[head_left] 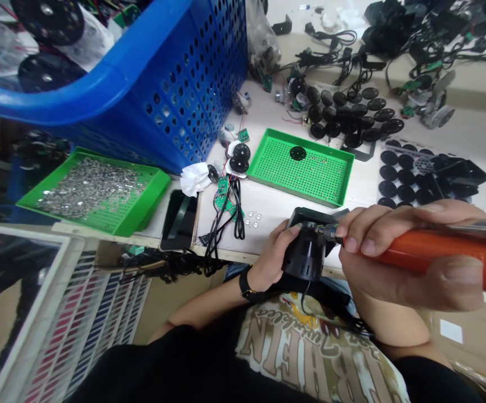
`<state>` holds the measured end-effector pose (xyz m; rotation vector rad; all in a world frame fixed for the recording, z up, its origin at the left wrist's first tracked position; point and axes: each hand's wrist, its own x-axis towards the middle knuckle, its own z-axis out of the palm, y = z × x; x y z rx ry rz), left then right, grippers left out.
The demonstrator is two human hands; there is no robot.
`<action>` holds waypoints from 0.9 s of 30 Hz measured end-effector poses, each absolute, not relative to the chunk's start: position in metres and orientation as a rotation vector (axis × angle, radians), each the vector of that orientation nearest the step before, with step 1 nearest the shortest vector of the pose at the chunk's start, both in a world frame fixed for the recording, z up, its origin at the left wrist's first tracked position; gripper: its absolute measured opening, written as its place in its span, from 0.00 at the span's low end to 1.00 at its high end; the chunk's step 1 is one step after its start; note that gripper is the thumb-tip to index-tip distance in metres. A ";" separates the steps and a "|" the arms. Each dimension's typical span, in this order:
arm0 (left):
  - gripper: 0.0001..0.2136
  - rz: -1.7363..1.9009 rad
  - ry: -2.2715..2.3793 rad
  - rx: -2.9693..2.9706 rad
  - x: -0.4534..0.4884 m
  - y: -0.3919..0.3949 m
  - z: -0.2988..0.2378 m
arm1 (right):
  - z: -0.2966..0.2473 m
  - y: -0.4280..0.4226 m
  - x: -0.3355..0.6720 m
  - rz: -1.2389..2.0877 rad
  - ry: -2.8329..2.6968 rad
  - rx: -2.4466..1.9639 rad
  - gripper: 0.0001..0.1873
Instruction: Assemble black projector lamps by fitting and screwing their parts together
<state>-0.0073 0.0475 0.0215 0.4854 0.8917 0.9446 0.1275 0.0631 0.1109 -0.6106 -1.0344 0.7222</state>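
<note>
closest to the camera, a blue basket (201, 73) looms to the left of and beyond the left hand, holding clear parts and black round plates (52, 19). below its wall, well left of that hand, a green tray (142, 210) is loaded with small shiny metal pieces (92, 187). nearer the hand come a dark glossy slab (180, 224), black cables (213, 238), green circuit boards (224, 204) and, just beyond its knuckles, four little clear pieces (258, 216).

the left hand (274, 254) is closed around a black housing (308, 257) at the table's (268, 201) near edge, its thumb by the upper rim. straight beyond lies a second green tray (268, 162) with one black disc (297, 153) and some tiny bits inside.

the right hand (377, 274) is wrapped around an orange driver (415, 252), whose metal tip (329, 230) points left at the housing, close to the left thumb. beyond this hand, more black discs (389, 172) lie in rows.

the step in hand looks like driving a fastener into the housing, though any screw is too small to make out. the next move seems to call for a firm left grip, thumb clear, and straight, even pressure from the right.
</note>
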 end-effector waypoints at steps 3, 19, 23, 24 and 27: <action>0.17 0.943 0.896 0.451 -0.007 0.047 0.019 | 0.115 0.056 0.135 0.774 -1.026 -0.669 0.12; 0.26 0.837 0.996 0.405 -0.028 0.031 0.026 | 0.104 0.113 0.117 0.634 -0.867 -0.544 0.09; 0.27 0.913 1.058 0.354 -0.048 0.023 0.029 | 0.075 0.151 0.088 0.750 -0.890 -0.573 0.08; 0.27 0.923 1.078 0.338 -0.052 0.022 0.030 | 0.067 0.158 0.082 0.781 -0.918 -0.605 0.10; 0.28 0.941 1.113 0.291 -0.059 0.021 0.032 | 0.046 0.172 0.065 0.855 -1.003 -0.702 0.17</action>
